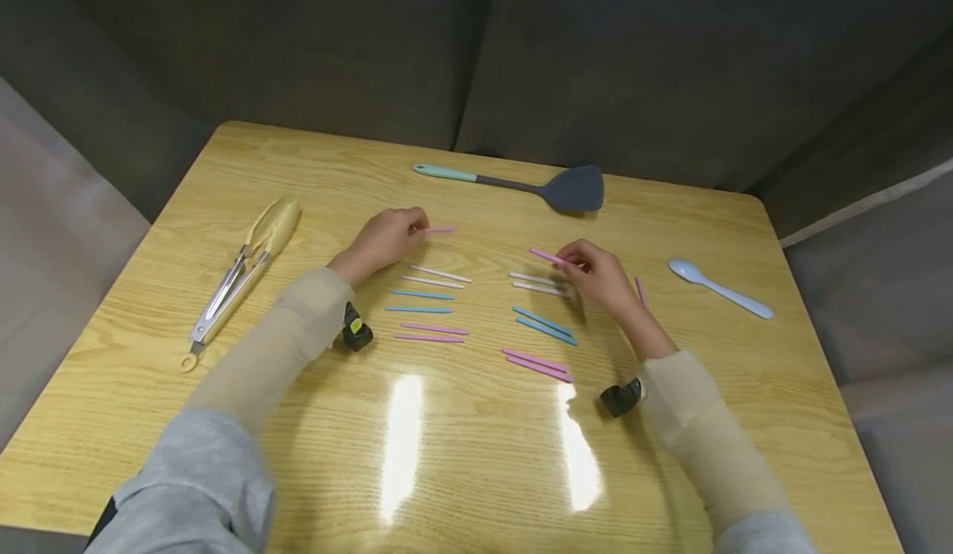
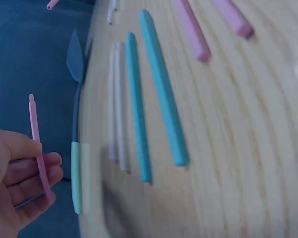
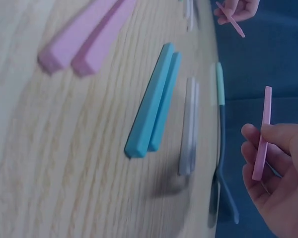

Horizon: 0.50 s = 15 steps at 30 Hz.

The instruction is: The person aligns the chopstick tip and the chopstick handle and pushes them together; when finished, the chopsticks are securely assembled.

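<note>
My left hand (image 1: 385,238) pinches a pink stick (image 2: 34,119) between thumb and fingers, above the table behind the left column of sticks. Over the right column, my right hand (image 1: 601,277) pinches another pink stick (image 3: 266,106). Left column, from far to near: a pair of white sticks (image 1: 441,274), a pair of blue sticks (image 1: 422,295) and a pair of pink sticks (image 1: 429,338). The right column has white sticks (image 1: 539,289), blue sticks (image 1: 545,331) and pink sticks (image 1: 534,360) in the same order. One more pink stick (image 1: 641,291) lies beside my right wrist, partly hidden.
A spatula (image 1: 573,189) with a mint handle lies along the table's far edge. Tongs (image 1: 231,289) with cream tips lie at the left, and a pale blue spoon (image 1: 722,289) at the right. Dark curtains (image 1: 476,50) hang behind the wooden table (image 1: 476,471).
</note>
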{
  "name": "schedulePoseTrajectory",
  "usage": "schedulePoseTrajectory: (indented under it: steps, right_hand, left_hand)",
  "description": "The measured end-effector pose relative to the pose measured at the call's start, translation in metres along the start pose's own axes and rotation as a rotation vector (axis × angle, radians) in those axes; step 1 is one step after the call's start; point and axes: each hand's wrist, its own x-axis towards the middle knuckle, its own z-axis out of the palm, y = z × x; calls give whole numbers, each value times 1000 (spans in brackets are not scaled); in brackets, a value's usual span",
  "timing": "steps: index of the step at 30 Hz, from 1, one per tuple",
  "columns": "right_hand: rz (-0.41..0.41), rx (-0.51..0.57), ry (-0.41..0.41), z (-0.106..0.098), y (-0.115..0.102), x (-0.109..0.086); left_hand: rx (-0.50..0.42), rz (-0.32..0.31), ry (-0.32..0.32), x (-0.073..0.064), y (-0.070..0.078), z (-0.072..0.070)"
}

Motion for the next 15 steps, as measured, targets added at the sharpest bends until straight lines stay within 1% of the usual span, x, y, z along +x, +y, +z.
schedulePoseTrajectory:
  steps: [3, 5, 7, 10, 13, 15]
  right_hand:
    - [-20, 18, 23, -1, -3, -6]
    - [-29, 20, 31, -2, -5, -10]
    - [-31, 18, 34, -3, -7, -13]
    - [-35, 7, 30, -4, -9, -18]
    - [-38, 2, 25, -6, -13, -22]
    - [-43, 8, 26, -6, -14, -24]
  left_hand:
    - [-13, 16, 49, -4, 6, -4]
    - [-36, 20, 69, -7, 9, -6]
    - [-72, 22, 78, -10, 12, -8]
    - [-160, 21, 74, -15, 16, -10]
    - [-238, 35, 80, -21, 20, -11]
    - [-265, 51, 92, -24, 22, -12]
